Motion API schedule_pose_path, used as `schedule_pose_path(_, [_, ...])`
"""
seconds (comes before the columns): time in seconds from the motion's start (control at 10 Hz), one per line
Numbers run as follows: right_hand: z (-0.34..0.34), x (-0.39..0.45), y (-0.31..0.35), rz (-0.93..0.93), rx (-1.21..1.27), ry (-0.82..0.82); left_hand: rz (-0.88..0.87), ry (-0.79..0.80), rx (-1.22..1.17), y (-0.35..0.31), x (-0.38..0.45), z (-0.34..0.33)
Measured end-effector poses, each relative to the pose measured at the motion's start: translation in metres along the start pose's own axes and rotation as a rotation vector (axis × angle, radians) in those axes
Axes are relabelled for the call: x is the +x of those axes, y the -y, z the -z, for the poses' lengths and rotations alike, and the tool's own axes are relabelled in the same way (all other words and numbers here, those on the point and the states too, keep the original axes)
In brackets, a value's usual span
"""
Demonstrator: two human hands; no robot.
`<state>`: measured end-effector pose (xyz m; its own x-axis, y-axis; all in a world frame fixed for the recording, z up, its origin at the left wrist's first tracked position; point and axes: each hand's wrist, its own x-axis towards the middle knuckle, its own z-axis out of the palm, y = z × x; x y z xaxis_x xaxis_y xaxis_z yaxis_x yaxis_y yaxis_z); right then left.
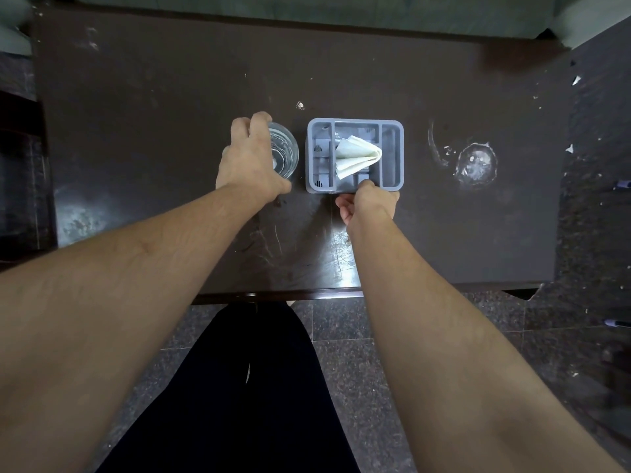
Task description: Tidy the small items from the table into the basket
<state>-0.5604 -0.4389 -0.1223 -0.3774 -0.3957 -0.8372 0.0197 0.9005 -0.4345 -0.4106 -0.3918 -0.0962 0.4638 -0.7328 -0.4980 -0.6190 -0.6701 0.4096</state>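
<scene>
A grey plastic basket (392, 155) with several compartments stands mid-table. A folded white napkin (356, 153) lies in its middle compartment. Left of the basket stands a clear drinking glass (285, 153), upright on the table. My left hand (247, 162) wraps around the glass from its left side. My right hand (367, 203) pinches the basket's near rim, fingers curled on its front wall.
The dark wooden table (170, 131) is scratched, with a white ring stain (476, 165) right of the basket. Its near edge runs just above my dark trousers. Two pens (621, 184) lie on the speckled floor at the right.
</scene>
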Motion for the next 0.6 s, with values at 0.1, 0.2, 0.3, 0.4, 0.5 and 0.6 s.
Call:
schedule_pose_path(0.1, [-0.002, 0.001, -0.001, -0.006, 0.003, -0.002, -0.002, 0.001, 0.006, 0.0, 0.0, -0.001])
schedule_pose_path(0.2, [-0.003, -0.002, 0.0, -0.014, 0.009, 0.002, 0.003, -0.005, 0.034, 0.0, 0.0, -0.001])
schedule_pose_path(0.3, [0.0, -0.008, 0.002, -0.029, 0.001, 0.018, -0.011, -0.017, 0.116, 0.002, -0.004, -0.001])
schedule_pose_path(0.4, [0.009, -0.019, 0.004, -0.059, -0.091, 0.026, -0.048, -0.048, 0.124, 0.007, -0.019, 0.004])
schedule_pose_path(0.5, [0.019, -0.031, 0.005, 0.001, -0.149, -0.028, -0.067, -0.072, 0.116, 0.013, -0.042, 0.009])
schedule_pose_path(0.6, [0.036, -0.058, 0.01, 0.237, -0.349, -0.189, -0.043, -0.107, 0.061, 0.018, -0.071, 0.018])
